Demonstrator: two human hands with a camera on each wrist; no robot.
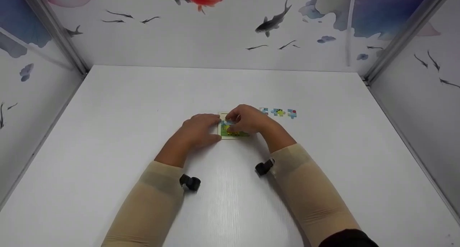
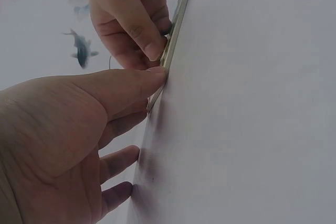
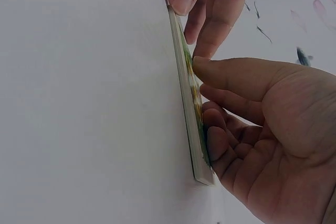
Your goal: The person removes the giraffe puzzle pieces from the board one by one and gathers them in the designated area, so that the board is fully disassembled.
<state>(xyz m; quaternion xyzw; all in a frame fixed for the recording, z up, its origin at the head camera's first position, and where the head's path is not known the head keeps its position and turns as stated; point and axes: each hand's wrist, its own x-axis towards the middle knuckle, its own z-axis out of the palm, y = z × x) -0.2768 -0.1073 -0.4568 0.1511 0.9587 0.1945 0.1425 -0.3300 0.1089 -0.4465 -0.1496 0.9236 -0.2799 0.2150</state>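
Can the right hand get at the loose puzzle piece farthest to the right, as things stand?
Probably yes: that piece lies uncovered near the right hand, and the two flat pieces between should not block it.

I can read no words, labels, brands, numbers or signs on anything around me. The loose puzzle pieces [image 1: 279, 112] look too small for me to be sure whether their print holds any lettering, and my right hand [image 1: 248, 119] covers part of the puzzle board [image 3: 188, 98].
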